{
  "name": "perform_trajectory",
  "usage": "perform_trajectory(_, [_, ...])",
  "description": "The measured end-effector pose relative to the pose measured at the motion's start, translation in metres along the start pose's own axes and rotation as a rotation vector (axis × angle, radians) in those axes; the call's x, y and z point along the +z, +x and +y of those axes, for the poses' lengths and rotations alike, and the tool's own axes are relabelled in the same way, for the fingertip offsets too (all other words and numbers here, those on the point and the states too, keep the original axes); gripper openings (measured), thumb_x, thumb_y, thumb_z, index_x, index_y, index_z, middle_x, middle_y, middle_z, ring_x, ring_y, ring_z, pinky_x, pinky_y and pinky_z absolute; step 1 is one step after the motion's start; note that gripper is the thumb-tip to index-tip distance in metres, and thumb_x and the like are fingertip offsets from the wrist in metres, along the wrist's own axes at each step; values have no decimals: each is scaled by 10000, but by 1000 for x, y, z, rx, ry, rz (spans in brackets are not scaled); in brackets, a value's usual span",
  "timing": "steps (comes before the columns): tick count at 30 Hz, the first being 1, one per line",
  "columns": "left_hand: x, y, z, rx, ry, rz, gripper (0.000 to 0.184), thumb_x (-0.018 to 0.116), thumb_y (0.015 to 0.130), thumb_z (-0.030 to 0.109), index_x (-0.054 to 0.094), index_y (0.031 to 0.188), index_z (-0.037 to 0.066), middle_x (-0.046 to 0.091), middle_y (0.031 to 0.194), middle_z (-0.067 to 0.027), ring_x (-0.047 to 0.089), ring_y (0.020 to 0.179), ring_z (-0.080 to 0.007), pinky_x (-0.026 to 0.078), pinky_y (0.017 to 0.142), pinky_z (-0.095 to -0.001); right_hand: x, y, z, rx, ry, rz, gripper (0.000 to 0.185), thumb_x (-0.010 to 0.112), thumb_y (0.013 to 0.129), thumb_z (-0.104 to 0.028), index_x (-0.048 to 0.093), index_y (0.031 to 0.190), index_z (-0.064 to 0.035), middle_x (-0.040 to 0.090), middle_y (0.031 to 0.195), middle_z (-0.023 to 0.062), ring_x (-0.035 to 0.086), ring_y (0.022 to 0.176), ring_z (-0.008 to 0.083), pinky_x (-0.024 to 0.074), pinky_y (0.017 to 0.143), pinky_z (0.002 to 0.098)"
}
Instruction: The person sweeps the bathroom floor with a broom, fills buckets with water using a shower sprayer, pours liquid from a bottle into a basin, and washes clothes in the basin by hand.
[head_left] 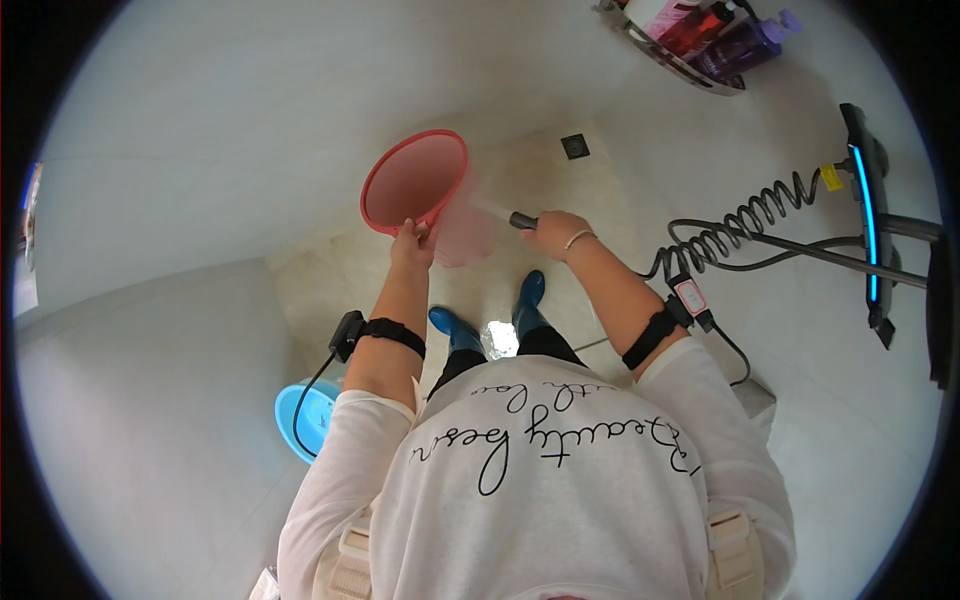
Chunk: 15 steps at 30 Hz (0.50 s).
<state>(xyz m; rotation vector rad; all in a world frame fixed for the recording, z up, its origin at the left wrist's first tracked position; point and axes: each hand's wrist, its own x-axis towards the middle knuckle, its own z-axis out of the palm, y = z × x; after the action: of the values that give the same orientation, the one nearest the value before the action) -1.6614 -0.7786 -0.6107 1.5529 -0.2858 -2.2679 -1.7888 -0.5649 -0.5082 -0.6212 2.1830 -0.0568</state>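
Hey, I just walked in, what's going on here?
A person in blue boots is spraying a red bin. The left hand holds the tilted bin by its rim, while the right hand points a black nozzle toward its side, with mist between them. A blue basin sits off to the left.

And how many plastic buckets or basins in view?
2: a red-rimmed pink plastic bucket, gripped by the left hand; and a round light-blue plastic basin left of the white left sleeve, which partly covers it. The person's body may hide others.
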Motion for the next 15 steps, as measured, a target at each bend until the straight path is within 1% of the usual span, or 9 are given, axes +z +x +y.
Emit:
perform_trajectory(1, [-1, 13, -7, -3, 2, -2, 146, 432, 865, 162, 457, 911, 26, 511, 759, -88, 494, 804, -200, 453, 815, -398, 0, -2, -4, -39, -2, 29, 414, 465, 787, -411, 589, 906, -35, 594, 880, 146, 566, 840, 287, 439, 731, 372])
perform_trajectory(3, [-1, 35, -18, -25, -102, -109, 198, 358, 893, 182, 424, 992, 24, 504, 922, -111, 460, 934, -210, 428, 838, -405, -1, -7, -11, -77, -5, 61, 438, 450, 797, -417, 573, 896, -9, 595, 844, 159, 570, 816, 297, 442, 717, 375])
perform_trajectory(4, [7, 27, -21, -27, -105, -112, 198, 358, 893, 182, 424, 992, 24, 504, 922, -111, 460, 934, -210, 428, 838, -405, -2, -10, -15, -82, -3, 45, 431, 451, 797, -411, 571, 897, -9, 594, 845, 160, 569, 816, 298, 442, 717, 375])
perform_trajectory(6, [29, -2, -23, -27, -8, -48, 247, 339, 897, 226, 419, 1007, 19, 445, 1072, -112, 414, 1026, -229, 419, 846, -418, -2, -11, -14, -84, -2, 31, 424, 452, 797, -405, 569, 898, -10, 594, 845, 160, 569, 816, 299, 442, 717, 375])
perform_trajectory(7, [31, -7, -21, -29, -10, -51, 247, 339, 897, 226, 419, 1007, 19, 445, 1072, -112, 414, 1026, -229, 419, 846, -418, 0, -10, -13, -88, -6, 48, 416, 450, 799, -400, 570, 887, -11, 592, 850, 161, 568, 814, 300, 443, 714, 376])
perform_trajectory(9, [28, -13, -16, -24, 66, 20, 224, 403, 876, 222, 435, 923, 6, 480, 744, -85, 467, 849, -225, 385, 845, -437, 3, -7, -4, -91, -19, 66, 408, 448, 802, -394, 571, 877, -12, 591, 855, 162, 568, 813, 302, 443, 710, 376])
perform_trajectory(10, [25, -19, -11, -25, 57, 18, 224, 403, 876, 222, 435, 923, 6, 480, 744, -85, 467, 849, -225, 385, 845, -437, 0, -7, 3, -43, -23, 63, 405, 450, 802, -393, 572, 878, -14, 591, 856, 160, 567, 815, 301, 443, 711, 377])
perform_trajectory(13, [7, -23, 2, -16, 279, 38, 188, 462, 846, 192, 452, 897, 12, 477, 730, -74, 485, 803, -214, 434, 780, -406, -13, -10, 8, 23, -58, 77, 376, 460, 798, -378, 588, 889, -37, 596, 876, 138, 568, 824, 290, 445, 713, 374])
perform_trajectory(15, [-14, 0, 3, 47, 433, -118, 152, 525, 801, 140, 468, 879, 22, 479, 759, -77, 520, 739, -196, 473, 673, -353, -15, -9, 4, 46, -86, 91, 352, 469, 794, -365, 604, 899, -58, 600, 895, 118, 570, 830, 280, 447, 713, 371])
